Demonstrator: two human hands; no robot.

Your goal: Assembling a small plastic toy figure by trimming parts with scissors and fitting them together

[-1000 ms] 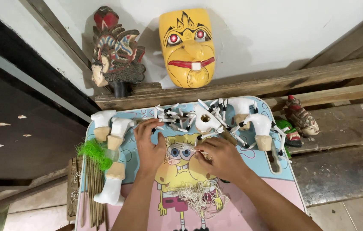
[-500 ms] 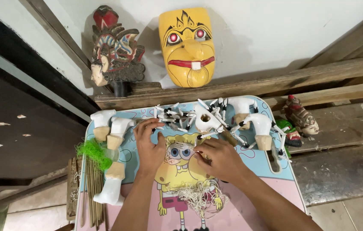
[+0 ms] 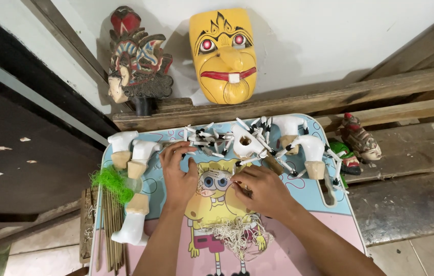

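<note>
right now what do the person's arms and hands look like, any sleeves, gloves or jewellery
Both forearms are bare as far as the picture reaches, with no sleeves in view. The left hand and the right hand wear no gloves. I can make out no ring, watch or bracelet on either, though the fingertips are partly hidden among the small parts.
</note>
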